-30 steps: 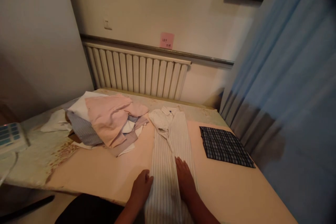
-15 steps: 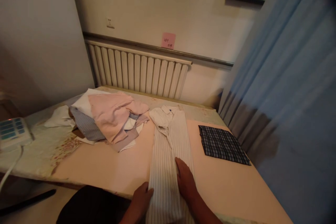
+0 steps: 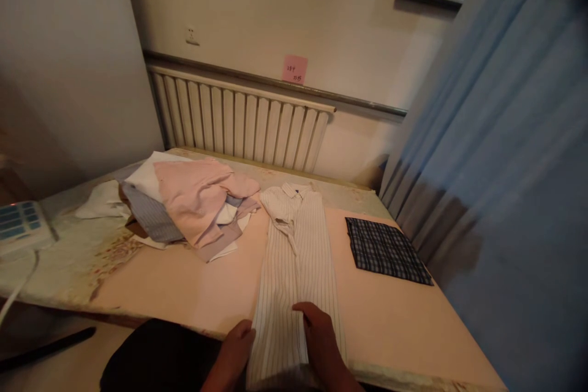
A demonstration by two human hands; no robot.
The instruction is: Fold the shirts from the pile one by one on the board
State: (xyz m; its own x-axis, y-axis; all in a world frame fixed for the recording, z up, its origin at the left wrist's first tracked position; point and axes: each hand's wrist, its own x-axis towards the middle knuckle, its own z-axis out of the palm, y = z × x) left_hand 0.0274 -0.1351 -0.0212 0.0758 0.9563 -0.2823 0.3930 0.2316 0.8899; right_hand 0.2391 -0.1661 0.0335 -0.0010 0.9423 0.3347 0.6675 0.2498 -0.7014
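A white striped shirt [image 3: 285, 269] lies lengthwise in front of me, its collar toward the wall and its lower end at the table's near edge. One sleeve is laid along its front. At the shirt's left edge, my left hand [image 3: 236, 346] is closed with the fabric pinched between thumb and fingers. My right hand [image 3: 316, 334] grips the cloth near the middle of the lower part, thumb and fingers closed on it. Past the bottom of the view, the shirt's lowest end is hidden.
On the left of the table [image 3: 390, 331] is a heap of clothes [image 3: 193, 196]. A folded dark plaid garment [image 3: 386, 250] lies on the right, beside a blue curtain [image 3: 505, 153]. A white device with blue keys [image 3: 21, 223] sits far left, with a cable. A radiator [image 3: 243, 116] stands behind.
My right hand has moved down and slightly left along the shirt. My left hand has shifted a little left and down, and the shirt's lower part has moved left with it.
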